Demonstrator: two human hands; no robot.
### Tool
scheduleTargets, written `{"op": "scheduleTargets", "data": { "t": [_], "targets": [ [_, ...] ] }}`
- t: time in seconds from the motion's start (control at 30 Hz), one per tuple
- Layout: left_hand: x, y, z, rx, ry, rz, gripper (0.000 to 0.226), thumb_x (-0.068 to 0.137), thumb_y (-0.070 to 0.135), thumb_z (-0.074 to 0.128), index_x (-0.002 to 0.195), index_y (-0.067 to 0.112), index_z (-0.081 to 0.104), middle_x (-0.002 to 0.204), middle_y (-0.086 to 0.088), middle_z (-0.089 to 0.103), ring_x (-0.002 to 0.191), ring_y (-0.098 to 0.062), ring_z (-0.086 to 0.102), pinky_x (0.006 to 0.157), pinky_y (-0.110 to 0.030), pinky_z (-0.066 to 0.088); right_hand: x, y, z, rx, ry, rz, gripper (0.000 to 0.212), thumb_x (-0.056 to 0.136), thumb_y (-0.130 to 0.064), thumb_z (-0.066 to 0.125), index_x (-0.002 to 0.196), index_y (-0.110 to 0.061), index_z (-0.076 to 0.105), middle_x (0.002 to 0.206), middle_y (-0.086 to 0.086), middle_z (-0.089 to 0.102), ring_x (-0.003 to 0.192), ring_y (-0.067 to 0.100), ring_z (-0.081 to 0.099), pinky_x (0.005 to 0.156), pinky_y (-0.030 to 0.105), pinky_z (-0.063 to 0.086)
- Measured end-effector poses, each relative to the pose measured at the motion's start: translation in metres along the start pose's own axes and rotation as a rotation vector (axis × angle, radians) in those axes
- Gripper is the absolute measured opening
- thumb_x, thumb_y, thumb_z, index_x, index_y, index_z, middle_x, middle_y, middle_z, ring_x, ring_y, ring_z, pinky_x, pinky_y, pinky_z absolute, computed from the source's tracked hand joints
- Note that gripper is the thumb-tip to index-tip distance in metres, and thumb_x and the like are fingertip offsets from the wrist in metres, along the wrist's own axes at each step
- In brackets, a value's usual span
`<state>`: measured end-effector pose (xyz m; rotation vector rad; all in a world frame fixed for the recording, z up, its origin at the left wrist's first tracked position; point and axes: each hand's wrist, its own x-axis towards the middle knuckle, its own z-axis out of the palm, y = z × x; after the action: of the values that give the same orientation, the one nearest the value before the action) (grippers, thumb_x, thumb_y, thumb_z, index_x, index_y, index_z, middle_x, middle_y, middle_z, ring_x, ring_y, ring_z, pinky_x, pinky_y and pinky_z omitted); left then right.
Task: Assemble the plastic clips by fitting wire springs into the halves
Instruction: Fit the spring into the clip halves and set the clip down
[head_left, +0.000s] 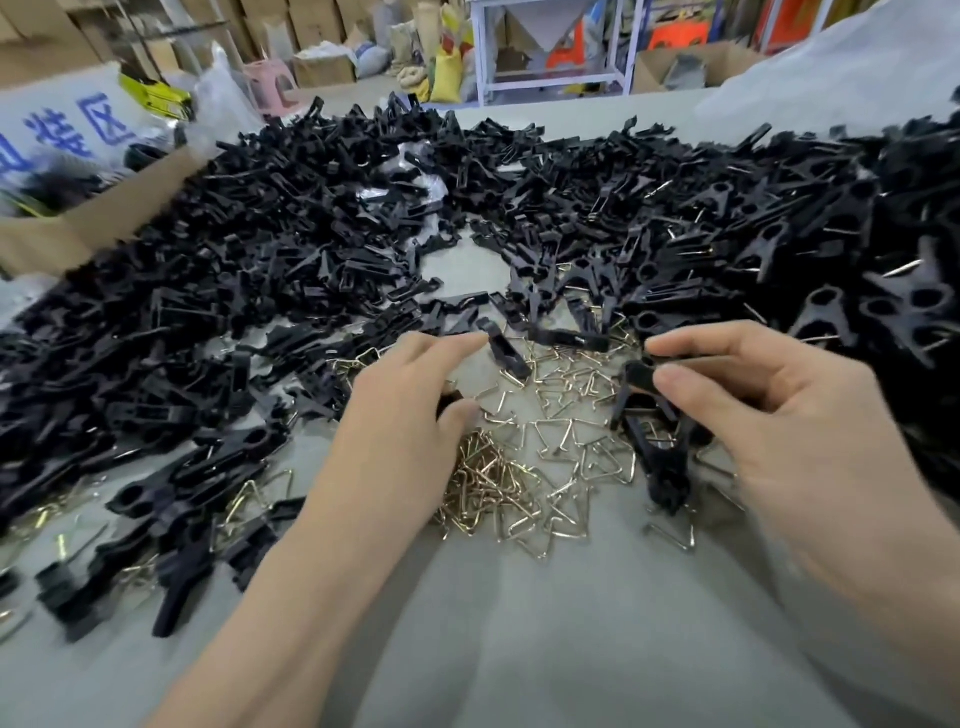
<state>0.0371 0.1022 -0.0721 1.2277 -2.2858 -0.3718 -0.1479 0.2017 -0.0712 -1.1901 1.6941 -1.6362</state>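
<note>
My left hand (415, 395) reaches over the wire springs (524, 467), its forefinger touching a black clip half (506, 353) that stands tilted on the table; a small black piece shows under its thumb. My right hand (748, 395) pinches a black clip (641, 379) between thumb and forefinger, the clip's long end hanging down toward the springs. Loose brass-coloured springs lie scattered between both hands.
Heaps of black clip halves (260, 249) cover the grey table (519, 623) to the left and behind; assembled clips (857, 270) pile on the right. A cardboard box (78, 234) stands at the far left. Shelves and sacks fill the background.
</note>
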Motion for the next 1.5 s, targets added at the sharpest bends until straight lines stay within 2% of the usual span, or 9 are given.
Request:
{"op": "scheduleTargets", "data": {
  "t": [0.17, 0.3, 0.57, 0.7, 1.0, 1.13, 1.27, 1.37, 1.5],
  "targets": [
    [0.002, -0.002, -0.002, -0.084, 0.088, -0.016, 0.046, 0.083, 0.005, 0.071, 0.122, 0.027, 0.064, 0.1, 0.012, 0.061, 0.08, 0.004, 0.059, 0.077, -0.001, 0.036, 0.0, 0.001, 0.0, 0.273, -0.082, 0.218, 0.018, 0.08, -0.005, 0.066, 0.089, -0.018, 0.076, 0.075, 0.005, 0.071, 0.052, 0.009, 0.054, 0.047, 0.015, 0.046],
    [0.002, 0.007, -0.008, -0.652, 0.211, -0.096, 0.047, 0.079, 0.01, 0.076, 0.119, 0.031, 0.063, 0.103, 0.008, 0.068, 0.083, -0.007, 0.07, 0.077, -0.014, 0.051, 0.002, -0.004, 0.0, 0.493, -0.086, 0.335, 0.03, 0.068, -0.007, 0.062, 0.097, -0.006, 0.069, 0.075, 0.008, 0.069, 0.058, 0.016, 0.066, 0.056, 0.022, 0.056],
    [-0.012, 0.04, 0.005, -1.425, -0.063, -0.316, 0.025, 0.061, 0.02, 0.074, 0.083, 0.009, 0.075, 0.087, -0.008, 0.074, 0.073, -0.011, 0.069, 0.062, -0.019, 0.054, -0.017, -0.015, 0.014, 0.835, -0.517, 0.533, 0.025, 0.075, -0.004, 0.062, 0.099, 0.004, 0.067, 0.088, 0.016, 0.069, 0.079, 0.027, 0.07, 0.07, 0.038, 0.059],
    [-0.016, 0.04, 0.005, -1.232, -0.1, -0.304, 0.018, 0.072, 0.015, 0.074, 0.09, 0.011, 0.074, 0.069, -0.002, 0.07, 0.052, -0.008, 0.06, 0.045, -0.018, 0.047, -0.02, -0.016, 0.019, 0.807, -0.498, 0.554, 0.028, 0.073, -0.009, 0.063, 0.1, -0.001, 0.067, 0.093, 0.017, 0.066, 0.078, 0.03, 0.069, 0.068, 0.046, 0.059],
    [-0.008, 0.024, 0.008, -0.583, 0.16, -0.129, 0.018, 0.087, 0.013, 0.065, 0.082, 0.03, 0.07, 0.078, 0.016, 0.07, 0.062, 0.004, 0.058, 0.058, -0.012, 0.043, 0.001, -0.013, -0.001, 0.707, -0.248, 0.422, 0.014, 0.068, -0.015, 0.062, 0.074, -0.011, 0.074, 0.077, 0.008, 0.069, 0.067, 0.016, 0.067, 0.061, 0.026, 0.056],
    [-0.004, 0.016, 0.003, -0.303, 0.225, -0.048, 0.019, 0.089, 0.012, 0.063, 0.099, 0.027, 0.069, 0.094, 0.019, 0.066, 0.077, 0.003, 0.057, 0.072, -0.021, 0.044, 0.015, -0.011, -0.019, 0.63, -0.153, 0.274, 0.028, 0.074, -0.014, 0.058, 0.095, -0.03, 0.07, 0.075, 0.002, 0.066, 0.062, 0.01, 0.058, 0.057, 0.018, 0.049],
    [-0.001, 0.028, 0.007, -0.039, 0.114, 0.122, 0.035, 0.091, 0.011, 0.06, 0.124, 0.022, 0.062, 0.117, 0.009, 0.062, 0.097, 0.007, 0.048, 0.088, 0.002, 0.029, 0.017, -0.003, -0.019, 0.614, -0.146, 0.243, 0.034, 0.088, 0.0, 0.051, 0.091, -0.026, 0.075, 0.072, 0.002, 0.065, 0.066, 0.01, 0.061, 0.06, 0.017, 0.051],
    [0.017, 0.044, 0.018, 0.079, -0.132, 0.231, 0.052, 0.096, 0.012, 0.052, 0.142, 0.034, 0.041, 0.131, 0.008, 0.052, 0.111, -0.003, 0.046, 0.096, -0.015, 0.036, 0.018, -0.001, -0.019, 0.645, -0.119, 0.252, 0.038, 0.093, 0.003, 0.045, 0.086, -0.019, 0.076, 0.073, 0.008, 0.064, 0.063, 0.014, 0.064, 0.06, 0.019, 0.053],
    [0.047, 0.059, 0.031, 0.321, -0.223, 0.244, 0.051, 0.088, -0.002, 0.058, 0.13, 0.026, 0.053, 0.121, 0.001, 0.051, 0.104, -0.019, 0.051, 0.086, -0.036, 0.049, 0.017, 0.002, -0.019, 0.661, -0.121, 0.284, 0.041, 0.092, 0.009, 0.041, 0.08, -0.008, 0.075, 0.074, 0.008, 0.068, 0.071, 0.021, 0.069, 0.064, 0.023, 0.056]
  ]
}}
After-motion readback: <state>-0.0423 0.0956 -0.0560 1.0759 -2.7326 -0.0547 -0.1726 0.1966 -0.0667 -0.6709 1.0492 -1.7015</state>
